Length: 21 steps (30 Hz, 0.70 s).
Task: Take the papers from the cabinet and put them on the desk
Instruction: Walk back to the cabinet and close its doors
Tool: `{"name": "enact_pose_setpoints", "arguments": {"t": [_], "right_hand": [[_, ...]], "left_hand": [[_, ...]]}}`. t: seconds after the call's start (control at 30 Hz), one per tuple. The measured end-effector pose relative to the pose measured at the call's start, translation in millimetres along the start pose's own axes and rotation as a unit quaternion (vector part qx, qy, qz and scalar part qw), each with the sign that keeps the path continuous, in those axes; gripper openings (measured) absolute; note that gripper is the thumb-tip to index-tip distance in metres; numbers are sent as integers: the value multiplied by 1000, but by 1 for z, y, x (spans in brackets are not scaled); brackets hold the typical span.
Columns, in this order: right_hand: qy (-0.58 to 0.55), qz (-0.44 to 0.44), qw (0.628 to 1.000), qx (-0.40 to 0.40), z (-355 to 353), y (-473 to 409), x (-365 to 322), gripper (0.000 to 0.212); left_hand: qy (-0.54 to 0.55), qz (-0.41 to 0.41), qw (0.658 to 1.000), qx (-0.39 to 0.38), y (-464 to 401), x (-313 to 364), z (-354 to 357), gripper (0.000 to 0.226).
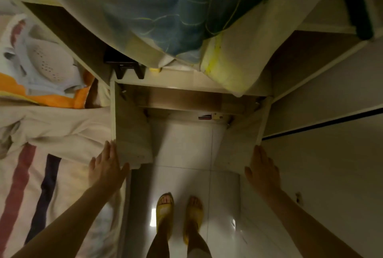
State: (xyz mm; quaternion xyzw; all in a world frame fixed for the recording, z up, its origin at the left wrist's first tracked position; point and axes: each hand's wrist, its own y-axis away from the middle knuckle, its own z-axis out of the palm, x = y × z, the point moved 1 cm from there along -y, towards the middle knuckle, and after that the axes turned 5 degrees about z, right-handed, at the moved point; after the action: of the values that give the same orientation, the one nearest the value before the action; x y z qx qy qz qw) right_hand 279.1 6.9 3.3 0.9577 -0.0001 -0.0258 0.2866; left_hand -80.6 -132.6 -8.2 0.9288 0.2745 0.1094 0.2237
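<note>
Papers: a small flat stack (pixel 210 116) shows at the back of the low cabinet (pixel 186 100), on its inner shelf, with red and dark stripes on one piece and a yellow piece beside it; too small to tell more.
Cabinet doors: both stand swung open toward the camera, the left door (pixel 130 133) and the right door (pixel 244 139) framing the pale floor (pixel 182 149).
Left hand: the left hand (pixel 106 169) lies flat on the outer edge of the left door, fingers (pixel 107 149) spread and straight, thumb reaching round the door's lower corner; it grips nothing.
Right hand: the right hand (pixel 263 171) rests flat against the edge of the right door, fingers (pixel 258 154) extended together, holding nothing.
Feet: two feet in yellow sandals (pixel 165 212) stand on the tiles between the doors.
Surroundings: a bed with striped bedding (pixel 41 174) lies to the left; a blue patterned quilt (pixel 161 8) sits on top of the cabinet.
</note>
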Motion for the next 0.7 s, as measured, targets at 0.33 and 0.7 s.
{"name": "enact_pose_setpoints", "arguments": {"t": [0.33,0.7], "right_hand": [[-67,-51,996,12,20,-7,12,90],[9,-91,996,18,20,-34,-52,80]], "left_hand": [[75,83,994,16,-6,7,11,70],[51,163,985,35,-53,94,8,76]]}}
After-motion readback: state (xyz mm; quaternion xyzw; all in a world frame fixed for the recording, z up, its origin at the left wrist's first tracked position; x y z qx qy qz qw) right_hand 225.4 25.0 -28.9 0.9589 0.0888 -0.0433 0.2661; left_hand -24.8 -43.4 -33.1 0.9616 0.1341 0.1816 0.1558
